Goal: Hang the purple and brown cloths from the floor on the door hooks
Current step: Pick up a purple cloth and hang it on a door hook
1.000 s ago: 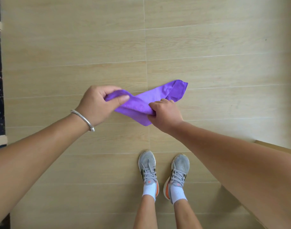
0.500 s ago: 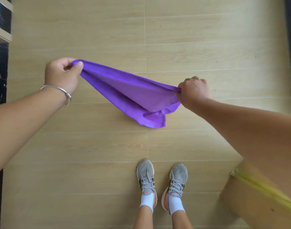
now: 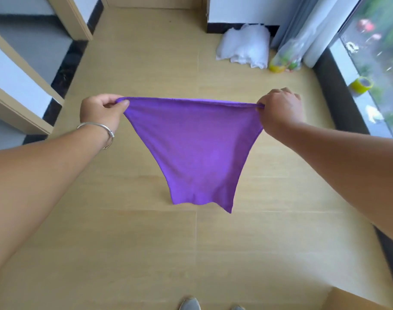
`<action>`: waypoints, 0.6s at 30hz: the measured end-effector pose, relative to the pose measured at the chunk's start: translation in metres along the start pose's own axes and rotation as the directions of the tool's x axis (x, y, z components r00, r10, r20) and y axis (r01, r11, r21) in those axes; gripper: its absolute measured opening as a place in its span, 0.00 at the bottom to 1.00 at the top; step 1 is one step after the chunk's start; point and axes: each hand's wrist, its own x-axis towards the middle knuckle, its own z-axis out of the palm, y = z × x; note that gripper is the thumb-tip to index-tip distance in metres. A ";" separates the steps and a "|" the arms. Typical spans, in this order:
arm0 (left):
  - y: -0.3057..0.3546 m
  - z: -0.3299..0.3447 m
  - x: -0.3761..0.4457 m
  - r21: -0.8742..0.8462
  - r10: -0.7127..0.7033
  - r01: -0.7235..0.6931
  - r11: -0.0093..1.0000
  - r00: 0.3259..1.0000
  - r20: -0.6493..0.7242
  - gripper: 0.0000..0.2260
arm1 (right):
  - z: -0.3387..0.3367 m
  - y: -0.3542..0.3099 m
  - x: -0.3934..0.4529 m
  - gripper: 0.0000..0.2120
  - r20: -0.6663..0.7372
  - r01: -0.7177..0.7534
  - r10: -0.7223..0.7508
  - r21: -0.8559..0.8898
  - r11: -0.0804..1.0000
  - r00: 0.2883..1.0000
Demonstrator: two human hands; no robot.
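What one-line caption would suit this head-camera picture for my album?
Left hand and right hand pinch the top corners of a purple cloth, holding it spread out above a pale wood-look floor.

No legible text, label, brand, number or sign found on any surface in view. The purple cloth (image 3: pixel 192 151) is plain, without print or tag. Yellow tape rolls (image 3: pixel 361 85) at 2 o'clock carry no readable marking.

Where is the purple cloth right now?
In the head view, the purple cloth hangs mid-frame above the wooden floor, stretched between the left hand and the right hand, each pinching a top corner.
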 end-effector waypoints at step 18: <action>-0.068 -0.053 -0.147 0.387 -0.119 -0.039 0.921 0.919 0.376 0.06 | 0.045 0.012 -0.180 0.10 0.313 0.153 -0.161 0.050 0.987 0.936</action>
